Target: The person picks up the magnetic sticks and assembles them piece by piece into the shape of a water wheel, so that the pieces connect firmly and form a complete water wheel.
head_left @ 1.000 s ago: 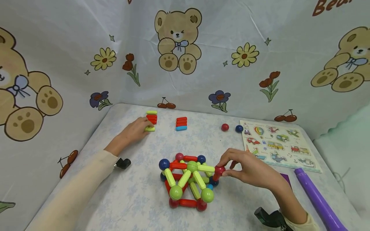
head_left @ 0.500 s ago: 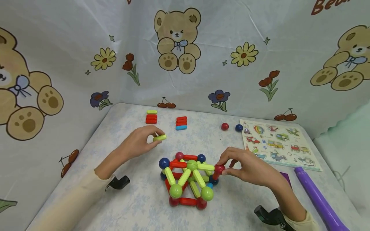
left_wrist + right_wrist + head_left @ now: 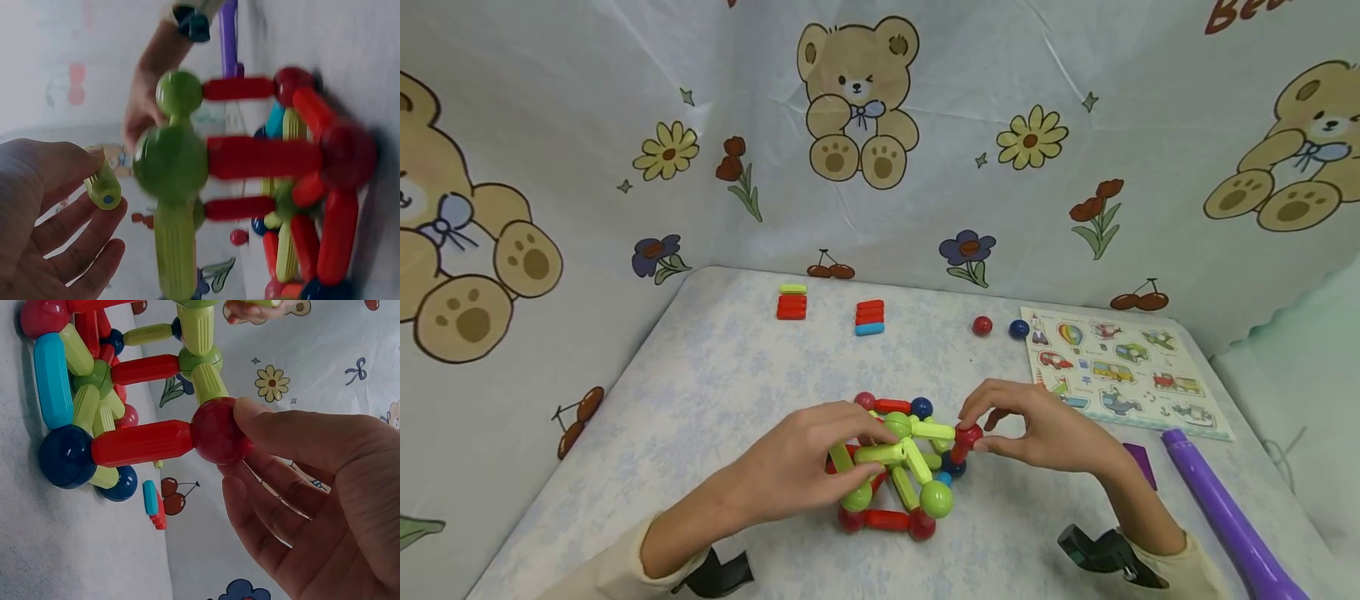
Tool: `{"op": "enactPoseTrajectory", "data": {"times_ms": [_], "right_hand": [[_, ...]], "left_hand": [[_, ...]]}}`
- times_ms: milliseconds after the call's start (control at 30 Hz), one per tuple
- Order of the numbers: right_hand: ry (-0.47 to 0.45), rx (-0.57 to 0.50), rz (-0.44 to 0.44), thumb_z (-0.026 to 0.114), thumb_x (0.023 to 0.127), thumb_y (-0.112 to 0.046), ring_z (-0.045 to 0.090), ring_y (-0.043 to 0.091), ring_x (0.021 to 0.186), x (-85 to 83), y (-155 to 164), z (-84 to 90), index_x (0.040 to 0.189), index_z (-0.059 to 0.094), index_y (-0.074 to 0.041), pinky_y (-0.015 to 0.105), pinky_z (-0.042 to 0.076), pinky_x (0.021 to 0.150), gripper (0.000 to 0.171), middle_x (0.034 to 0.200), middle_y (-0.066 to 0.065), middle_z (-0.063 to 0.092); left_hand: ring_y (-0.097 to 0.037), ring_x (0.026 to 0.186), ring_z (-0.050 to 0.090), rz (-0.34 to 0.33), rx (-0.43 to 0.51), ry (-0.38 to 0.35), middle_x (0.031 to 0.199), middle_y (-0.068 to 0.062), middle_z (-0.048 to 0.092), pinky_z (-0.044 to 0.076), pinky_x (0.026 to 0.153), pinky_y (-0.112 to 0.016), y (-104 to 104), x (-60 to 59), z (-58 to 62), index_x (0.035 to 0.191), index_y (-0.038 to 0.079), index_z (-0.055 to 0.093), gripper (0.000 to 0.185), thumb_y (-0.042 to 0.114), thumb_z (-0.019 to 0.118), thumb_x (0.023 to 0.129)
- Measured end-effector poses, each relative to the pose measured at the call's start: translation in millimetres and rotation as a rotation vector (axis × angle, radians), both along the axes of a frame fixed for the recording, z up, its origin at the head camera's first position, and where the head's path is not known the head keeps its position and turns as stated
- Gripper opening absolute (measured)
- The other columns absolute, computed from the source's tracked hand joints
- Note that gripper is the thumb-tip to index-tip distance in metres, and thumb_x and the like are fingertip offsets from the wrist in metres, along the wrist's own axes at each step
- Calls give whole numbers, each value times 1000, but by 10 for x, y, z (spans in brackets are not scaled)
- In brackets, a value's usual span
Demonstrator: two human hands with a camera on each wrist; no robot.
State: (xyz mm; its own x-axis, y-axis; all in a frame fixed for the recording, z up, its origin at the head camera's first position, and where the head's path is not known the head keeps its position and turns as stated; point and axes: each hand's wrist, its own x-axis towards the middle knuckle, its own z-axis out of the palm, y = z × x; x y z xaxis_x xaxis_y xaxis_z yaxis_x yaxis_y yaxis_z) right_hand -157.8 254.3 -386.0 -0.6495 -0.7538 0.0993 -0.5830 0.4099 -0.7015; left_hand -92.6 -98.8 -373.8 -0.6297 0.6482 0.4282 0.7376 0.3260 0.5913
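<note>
A built frame of coloured rods and balls stands at the table's front middle, with a green ball (image 3: 936, 499) at its near right top corner. My left hand (image 3: 808, 458) pinches a yellow-green rod (image 3: 104, 187) between thumb and fingers, held above the frame's left part; the rod's blue-tipped end shows in the left wrist view. My right hand (image 3: 1037, 429) pinches a red ball (image 3: 220, 431) at the frame's right side. That ball joins a red rod (image 3: 144, 442) and a yellow-green rod (image 3: 209, 382). The left hand hides part of the frame in the head view.
Loose rods lie at the back: a stack of red and green rods (image 3: 792, 307), and red rods with a blue rod (image 3: 869, 329). A red ball (image 3: 982, 326) and a blue ball (image 3: 1018, 329) sit near a picture board (image 3: 1120, 375). A purple stick (image 3: 1225, 517) lies at right.
My left hand has picked up a yellow-green rod from the back left stack and carried it forward and right to the frame. My right hand stays on the red ball.
</note>
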Motion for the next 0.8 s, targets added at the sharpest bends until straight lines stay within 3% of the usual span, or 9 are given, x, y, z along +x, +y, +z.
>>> {"op": "enactPoseTrajectory", "data": {"times_ms": [233, 433, 633, 800], "right_hand": [[-7, -20, 5, 82, 98, -18, 68, 11, 113, 0, 17, -15, 121, 74, -27, 33, 60, 91, 26, 122, -9, 73], [-26, -14, 12, 80, 100, -22, 68, 13, 114, -8, 4, -6, 122, 74, -26, 35, 60, 94, 23, 123, -8, 73], [-38, 3, 5, 79, 101, -26, 67, 13, 115, -10, 12, 8, 122, 74, -26, 35, 59, 95, 22, 124, -7, 72], [-50, -4, 4, 79, 101, -24, 66, 13, 115, 0, 10, 3, 122, 74, -27, 35, 59, 94, 22, 124, -8, 72]], "left_hand": [[-4, 104, 67, -18, -64, -20, 114, 8, 76, 57, 93, -20, 179, 129, -112, 122, 15, 77, 27, 16, 85, 95], [-2, 106, 68, 5, -97, -41, 113, 9, 76, 56, 95, -18, 213, 161, -185, 119, 16, 79, 26, 15, 86, 93], [-2, 108, 68, -5, -152, 13, 115, 10, 76, 56, 101, -23, 220, 178, -193, 120, 18, 80, 26, 19, 86, 95], [-3, 102, 66, -10, -167, 141, 107, 12, 75, 54, 101, -23, 247, 203, -230, 113, 19, 80, 22, 15, 87, 92]]}}
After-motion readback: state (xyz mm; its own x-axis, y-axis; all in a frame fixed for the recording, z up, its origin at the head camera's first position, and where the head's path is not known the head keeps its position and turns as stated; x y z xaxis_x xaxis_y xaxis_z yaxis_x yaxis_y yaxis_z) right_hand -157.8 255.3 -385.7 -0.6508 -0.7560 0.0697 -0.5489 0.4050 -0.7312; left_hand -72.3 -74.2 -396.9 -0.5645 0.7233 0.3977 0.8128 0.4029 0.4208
